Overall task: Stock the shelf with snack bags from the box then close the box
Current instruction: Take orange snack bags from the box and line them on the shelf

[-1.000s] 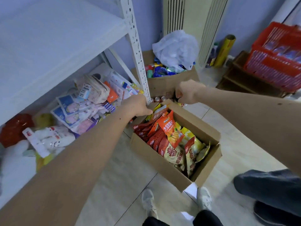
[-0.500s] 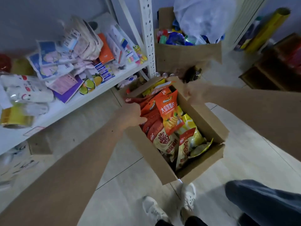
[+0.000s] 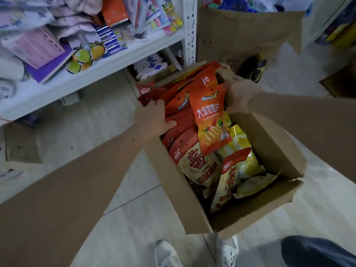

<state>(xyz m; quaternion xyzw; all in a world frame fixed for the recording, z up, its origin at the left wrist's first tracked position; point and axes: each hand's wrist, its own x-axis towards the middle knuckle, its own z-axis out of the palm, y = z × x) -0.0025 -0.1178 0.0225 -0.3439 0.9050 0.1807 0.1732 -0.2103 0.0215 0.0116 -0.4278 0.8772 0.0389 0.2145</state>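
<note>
Open cardboard box (image 3: 273, 151) on the floor, flaps up, packed with red and yellow snack bags (image 3: 194, 162). We noted the white shelf (image 3: 115, 60) just far-left of it, crowded with packets; a second box (image 3: 240, 35) behind. Bare tile lay near-left. Our left hand (image 3: 152, 118) gripped red bags at the left wall; our right hand (image 3: 240, 95) pinched the orange bag (image 3: 210, 120) by its top corner.

pale floor tiles (image 3: 119, 218) with thin dark grout lines fill the lower half. at ten o'clock a white metal rack (image 3: 81, 81) carries a heap of packets, its perforated upright (image 3: 189, 29) rising at twelve. a second, torn cardboard carton (image 3: 240, 35) stands on the floor at one o'clock. the light is dim and bluish.
</note>
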